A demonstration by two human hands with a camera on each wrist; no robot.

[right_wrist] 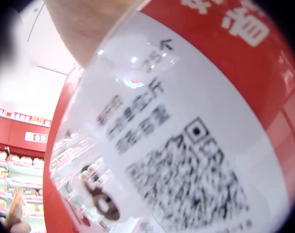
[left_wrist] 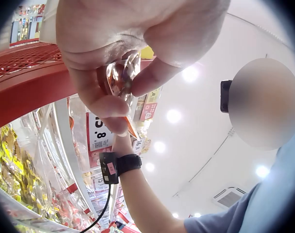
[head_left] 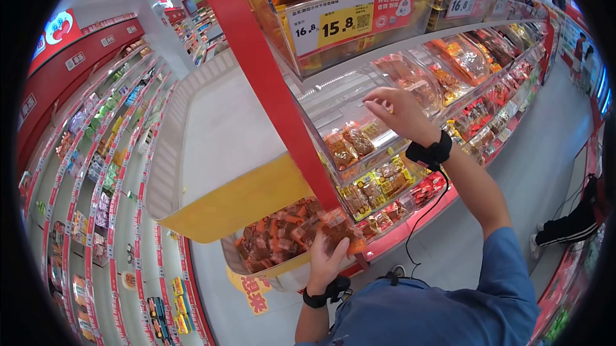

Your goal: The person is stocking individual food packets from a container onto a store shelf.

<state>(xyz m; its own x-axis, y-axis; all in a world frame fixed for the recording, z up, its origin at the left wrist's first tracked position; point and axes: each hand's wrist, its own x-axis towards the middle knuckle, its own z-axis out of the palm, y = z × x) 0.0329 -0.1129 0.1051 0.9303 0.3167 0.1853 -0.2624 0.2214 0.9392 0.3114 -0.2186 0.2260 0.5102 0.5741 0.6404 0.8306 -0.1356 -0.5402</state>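
Note:
In the head view my left hand [head_left: 325, 261] grips a clear and orange snack packet [head_left: 335, 225] between thumb and fingers, in front of the red shelf post. The left wrist view shows the shiny packet [left_wrist: 120, 80] pinched, with the palm above it. My right hand [head_left: 403, 113] is raised over a clear bin holding a few brown snack packets [head_left: 357, 139]; its fingers are loosely bent with nothing visible between them. A price label with a QR code [right_wrist: 186, 179] fills most of the right wrist view, hiding the right fingers.
Below the left hand, a bin holds many red-brown packets [head_left: 276, 235]. A white basket with a yellow front [head_left: 234, 201] stands left of the red post [head_left: 263, 70]. Above hangs a bin with a price sign [head_left: 333, 22]. Another person's leg [head_left: 571, 221] is at right.

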